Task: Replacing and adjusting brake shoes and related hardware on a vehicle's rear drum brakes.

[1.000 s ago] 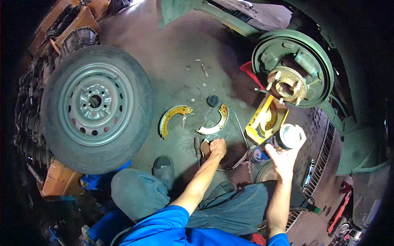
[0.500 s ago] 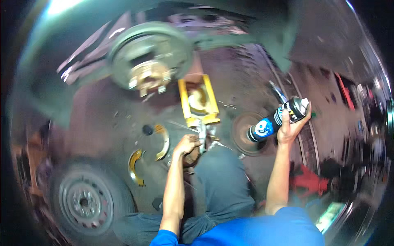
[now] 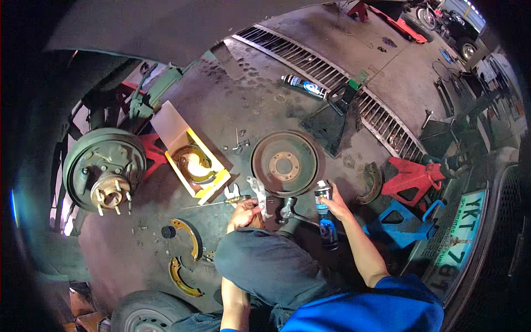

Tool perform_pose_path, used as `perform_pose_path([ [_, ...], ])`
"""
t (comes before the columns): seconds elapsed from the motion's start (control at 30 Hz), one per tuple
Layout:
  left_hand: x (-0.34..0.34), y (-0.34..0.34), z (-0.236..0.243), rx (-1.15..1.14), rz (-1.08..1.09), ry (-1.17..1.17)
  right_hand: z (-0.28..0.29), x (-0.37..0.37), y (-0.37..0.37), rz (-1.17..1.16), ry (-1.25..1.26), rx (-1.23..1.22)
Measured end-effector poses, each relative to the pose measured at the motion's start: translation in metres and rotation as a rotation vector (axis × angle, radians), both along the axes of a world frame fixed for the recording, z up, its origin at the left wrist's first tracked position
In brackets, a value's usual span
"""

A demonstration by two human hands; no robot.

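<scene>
While the right hand (image 3: 336, 207) grips a spray can (image 3: 328, 234), pale lettering (image 3: 322, 195) shows.

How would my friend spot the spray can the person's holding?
Find the big, round, rusty drum on the floor near the middle. Below it to the right, the person's right hand holds a dark spray can with blue on its label and a white tip. A similar can lies by the long metal grate; only this one is in a hand.
</scene>
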State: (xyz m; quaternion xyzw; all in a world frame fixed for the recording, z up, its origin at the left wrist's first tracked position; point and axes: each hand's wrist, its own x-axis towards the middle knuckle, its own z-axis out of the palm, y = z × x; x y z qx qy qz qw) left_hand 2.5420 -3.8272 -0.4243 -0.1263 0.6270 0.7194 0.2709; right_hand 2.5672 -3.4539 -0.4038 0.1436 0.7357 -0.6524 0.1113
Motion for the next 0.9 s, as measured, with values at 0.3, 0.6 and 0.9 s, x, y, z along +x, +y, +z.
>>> perform_pose_path([
  [0.3, 0.059, -0.004, 0.022, 0.064, 0.227, -0.185, -0.02, -0.041, -0.065, -0.383, -0.312, -0.722],
  [0.6, 0.013, 0.033, 0.006, 0.042, 0.135, -0.092, 0.001, -0.118, -0.041, -0.285, -0.242, -0.701],
  [0.9, -0.074, 0.108, 0.017, 0.186, -0.115, 0.099, 0.133, -0.056, -0.003, -0.122, 0.427, 0.522],
])
